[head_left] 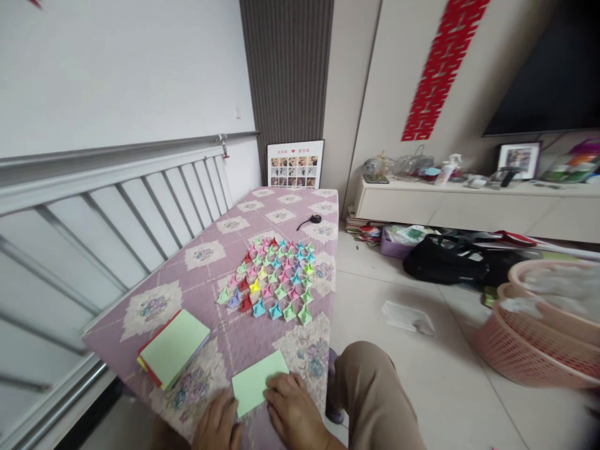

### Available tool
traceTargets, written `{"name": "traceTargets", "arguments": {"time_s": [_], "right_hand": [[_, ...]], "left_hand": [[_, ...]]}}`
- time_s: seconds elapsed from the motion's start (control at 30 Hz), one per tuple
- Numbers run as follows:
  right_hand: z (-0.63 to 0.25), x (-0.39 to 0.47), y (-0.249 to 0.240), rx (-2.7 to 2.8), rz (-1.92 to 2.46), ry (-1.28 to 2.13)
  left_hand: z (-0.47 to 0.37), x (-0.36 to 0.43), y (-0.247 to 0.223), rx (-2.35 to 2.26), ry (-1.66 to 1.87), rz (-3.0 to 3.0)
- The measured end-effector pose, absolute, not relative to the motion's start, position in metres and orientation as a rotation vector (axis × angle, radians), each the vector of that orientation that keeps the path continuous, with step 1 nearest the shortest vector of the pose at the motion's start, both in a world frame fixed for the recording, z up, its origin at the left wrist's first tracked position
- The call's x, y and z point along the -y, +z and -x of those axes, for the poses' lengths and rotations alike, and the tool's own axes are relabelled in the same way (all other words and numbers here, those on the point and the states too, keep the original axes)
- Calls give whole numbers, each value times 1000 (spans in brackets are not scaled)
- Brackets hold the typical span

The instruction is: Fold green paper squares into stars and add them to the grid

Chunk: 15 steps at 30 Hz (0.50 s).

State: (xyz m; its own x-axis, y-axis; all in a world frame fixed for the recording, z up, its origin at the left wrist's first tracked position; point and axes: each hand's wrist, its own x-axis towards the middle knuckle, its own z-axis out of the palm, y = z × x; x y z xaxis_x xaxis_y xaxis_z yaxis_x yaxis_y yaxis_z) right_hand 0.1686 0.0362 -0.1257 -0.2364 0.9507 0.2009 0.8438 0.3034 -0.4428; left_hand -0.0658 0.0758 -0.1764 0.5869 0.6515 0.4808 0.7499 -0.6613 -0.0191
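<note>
Pale green rectangular paper sheet before the folded multicoloured paper shapes, right hand pressing flat, left hand alongside, its grip unclear.

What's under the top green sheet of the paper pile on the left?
Red paper and yellow paper peek out at the left edge, bluish paper at the right. The green top sheet hides the rest.

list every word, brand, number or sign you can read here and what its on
No word or number reads clearly.
Framed photo poster: a red heart between heading characters too blurred to read.
Red wall strip: repeated characters, probably "囍".
Black bag: pale marking, too small to read.
Spray bottle: no legible label.
</note>
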Motion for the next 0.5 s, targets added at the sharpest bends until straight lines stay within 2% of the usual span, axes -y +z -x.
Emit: {"name": "traceTargets", "arguments": {"time_s": [0.2, 0.33, 0.5], "right_hand": [[-164, -37, -121, 2127, 1551, 287], [-163, -41, -118, 2157, 1528, 267], [-162, -41, -117, 2162, 1510, 242]], "left_hand": [[39, -69, -127, 1528, -334, 2818], [35, -75, -109, 1526, -141, 2907], [36, -77, -107, 1471, -77, 2914]]}}
